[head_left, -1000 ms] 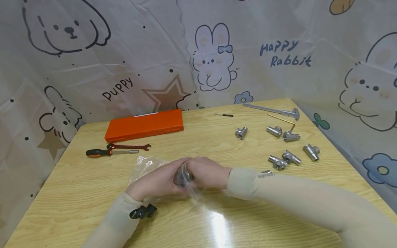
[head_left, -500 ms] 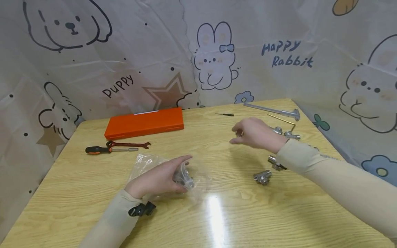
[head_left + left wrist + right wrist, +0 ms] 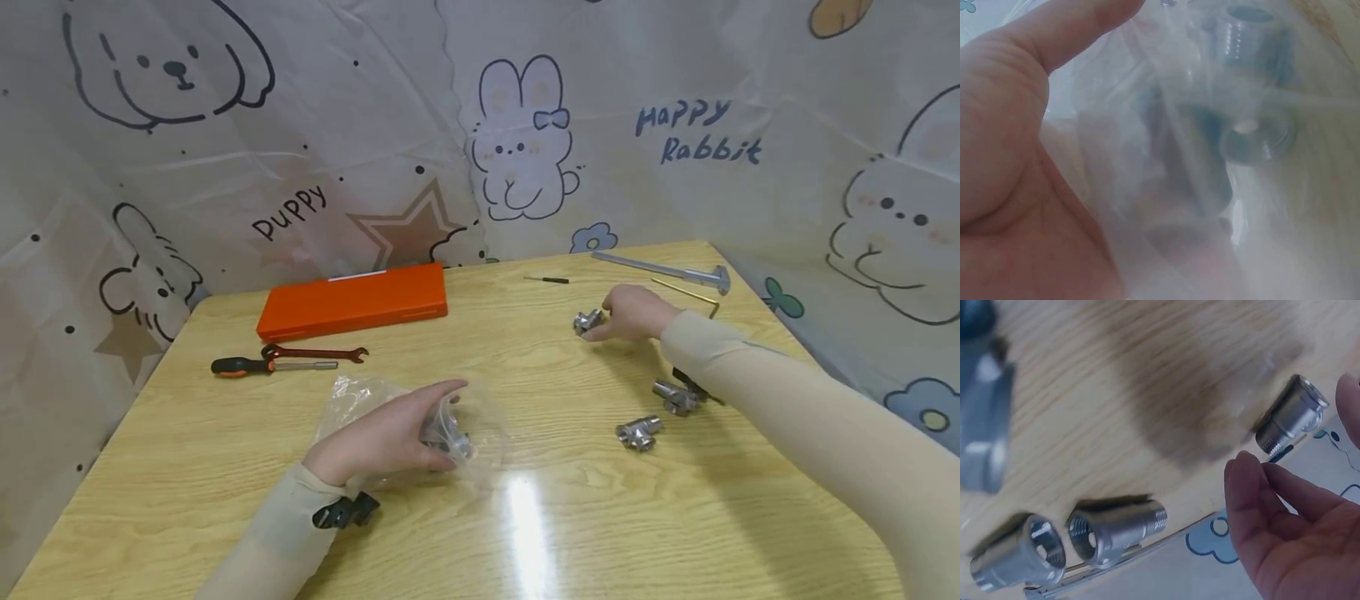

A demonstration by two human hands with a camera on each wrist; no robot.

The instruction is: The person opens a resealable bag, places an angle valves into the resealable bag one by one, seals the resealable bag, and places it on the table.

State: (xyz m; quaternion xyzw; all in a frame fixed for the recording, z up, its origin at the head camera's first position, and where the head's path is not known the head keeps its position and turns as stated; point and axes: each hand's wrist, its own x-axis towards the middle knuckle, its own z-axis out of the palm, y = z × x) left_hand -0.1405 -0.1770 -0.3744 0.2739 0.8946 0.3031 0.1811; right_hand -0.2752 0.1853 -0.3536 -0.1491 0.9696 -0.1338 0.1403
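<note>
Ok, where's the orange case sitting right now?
In the head view the orange case lies at the far left of the table, against the cartoon curtain, just behind the red wrench and the screwdriver.

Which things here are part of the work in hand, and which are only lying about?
In use: plastic bag with fittings, held by left hand; tee fitting at right hand.

Lying about: orange case, wrench, screwdriver, caliper.
</note>
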